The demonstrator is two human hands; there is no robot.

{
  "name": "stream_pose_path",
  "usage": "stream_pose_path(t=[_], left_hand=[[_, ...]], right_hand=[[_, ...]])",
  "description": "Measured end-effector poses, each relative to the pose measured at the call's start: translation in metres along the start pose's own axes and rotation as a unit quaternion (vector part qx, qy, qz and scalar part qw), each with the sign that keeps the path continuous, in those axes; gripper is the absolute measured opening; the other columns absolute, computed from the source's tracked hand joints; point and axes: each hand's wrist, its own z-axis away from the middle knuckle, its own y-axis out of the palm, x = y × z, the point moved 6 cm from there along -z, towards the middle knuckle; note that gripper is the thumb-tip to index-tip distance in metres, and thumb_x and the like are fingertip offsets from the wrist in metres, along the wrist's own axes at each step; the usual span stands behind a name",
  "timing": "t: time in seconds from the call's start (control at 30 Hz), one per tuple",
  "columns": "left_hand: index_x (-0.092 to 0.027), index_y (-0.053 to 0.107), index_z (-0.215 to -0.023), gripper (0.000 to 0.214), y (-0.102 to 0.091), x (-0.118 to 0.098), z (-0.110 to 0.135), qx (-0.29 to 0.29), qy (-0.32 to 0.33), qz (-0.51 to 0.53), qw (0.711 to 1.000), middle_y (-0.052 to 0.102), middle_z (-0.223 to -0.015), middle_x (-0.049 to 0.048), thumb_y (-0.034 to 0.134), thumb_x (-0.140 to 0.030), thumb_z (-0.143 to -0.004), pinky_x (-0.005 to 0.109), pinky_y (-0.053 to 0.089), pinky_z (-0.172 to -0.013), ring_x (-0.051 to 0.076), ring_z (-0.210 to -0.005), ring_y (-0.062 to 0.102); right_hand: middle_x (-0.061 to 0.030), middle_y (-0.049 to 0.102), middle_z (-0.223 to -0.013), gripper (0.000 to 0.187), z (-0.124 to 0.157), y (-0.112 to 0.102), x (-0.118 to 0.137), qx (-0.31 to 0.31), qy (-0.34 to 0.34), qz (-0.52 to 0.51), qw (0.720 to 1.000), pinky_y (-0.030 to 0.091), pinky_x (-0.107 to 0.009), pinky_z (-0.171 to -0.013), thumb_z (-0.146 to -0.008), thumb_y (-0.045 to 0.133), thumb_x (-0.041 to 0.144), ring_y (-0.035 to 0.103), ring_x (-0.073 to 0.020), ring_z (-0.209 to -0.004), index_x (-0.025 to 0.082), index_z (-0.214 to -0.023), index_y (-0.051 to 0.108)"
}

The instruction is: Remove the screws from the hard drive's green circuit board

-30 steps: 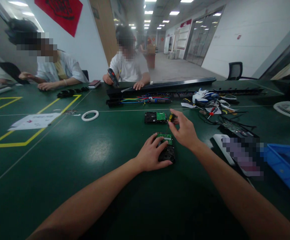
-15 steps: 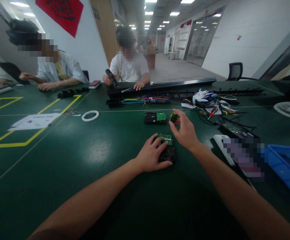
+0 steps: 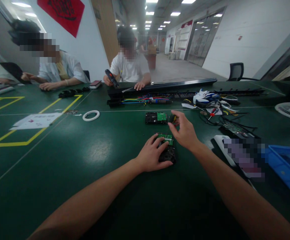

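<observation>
My left hand (image 3: 149, 155) holds down a hard drive (image 3: 169, 156) on the green table, its fingers spread across the drive and its thumb along the near edge. The drive's green circuit board (image 3: 169, 137) shows past the fingertips. In my right hand (image 3: 184, 131) is a small screwdriver with a dark green and yellow handle (image 3: 172, 118), pinched between thumb and fingers. It stands nearly upright over the drive's far right corner; its tip is too small to make out. Just beyond lies a second hard drive (image 3: 151, 118) with a green board.
Right of me are a white-edged phone-like device (image 3: 224, 146) and a blue tray (image 3: 287, 166). Gloves (image 3: 204, 96), cables and a red-handled screwdriver (image 3: 212, 114) lie behind. A white ring (image 3: 91, 115) is at left. Across the table a person holds a power screwdriver (image 3: 112, 78).
My right fingers have shifted around the screwdriver handle, and the handle has moved slightly left and lower. My left hand and the hard drive stay put.
</observation>
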Motion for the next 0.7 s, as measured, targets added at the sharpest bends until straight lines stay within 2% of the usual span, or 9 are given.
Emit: stream_pose_path(t=[0.17, 0.37, 0.57, 0.7], left_hand=[[-0.022, 0.051, -0.155, 0.091, -0.0008, -0.0006, 0.0003, -0.004, 0.002, -0.004, 1.000, 0.050, -0.155, 0.0162, 0.061, -0.083, -0.088, 0.067, 0.032, -0.126, 0.046, -0.156, 0.028], [-0.023, 0.050, -0.156, 0.092, -0.0016, -0.0011, 0.0003, -0.001, 0.001, -0.004, 1.000, 0.050, -0.156, 0.0158, 0.062, -0.083, -0.088, 0.067, 0.032, -0.127, 0.046, -0.156, 0.029], [-0.022, 0.050, -0.156, 0.091, -0.0013, -0.0005, 0.0007, 0.000, 0.004, -0.009, 1.000, 0.049, -0.156, 0.0158, 0.061, -0.083, -0.088, 0.067, 0.032, -0.127, 0.046, -0.156, 0.028], [-0.020, 0.050, -0.156, 0.092, -0.0011, -0.0006, 0.0006, 0.000, 0.006, -0.012, 1.000, 0.050, -0.155, 0.0170, 0.060, -0.083, -0.089, 0.065, 0.032, -0.127, 0.046, -0.156, 0.028]], right_hand=[[-0.0137, 0.066, -0.140, 0.055, 0.0000, 0.0003, -0.0006, -0.005, -0.008, -0.003, 1.000, 0.064, -0.054, -0.094, -0.098, 0.064, 0.035, 0.071, -0.0322, -0.115, 0.029, -0.151, 0.048], [-0.0143, 0.065, -0.142, 0.055, 0.0004, 0.0005, -0.0013, -0.010, -0.004, 0.003, 1.000, 0.064, -0.053, -0.094, -0.101, 0.058, 0.031, 0.073, -0.0288, -0.105, 0.028, -0.154, 0.046], [-0.0103, 0.069, -0.128, 0.053, 0.0008, -0.0001, 0.0004, -0.005, -0.017, 0.000, 1.000, 0.065, -0.052, -0.089, -0.100, 0.062, 0.036, 0.072, -0.0262, -0.095, 0.033, -0.151, 0.050], [-0.0120, 0.068, -0.132, 0.052, 0.0019, -0.0009, 0.0011, -0.020, -0.015, 0.003, 1.000, 0.064, -0.051, -0.092, -0.101, 0.058, 0.032, 0.072, -0.0247, -0.093, 0.030, -0.153, 0.048]])
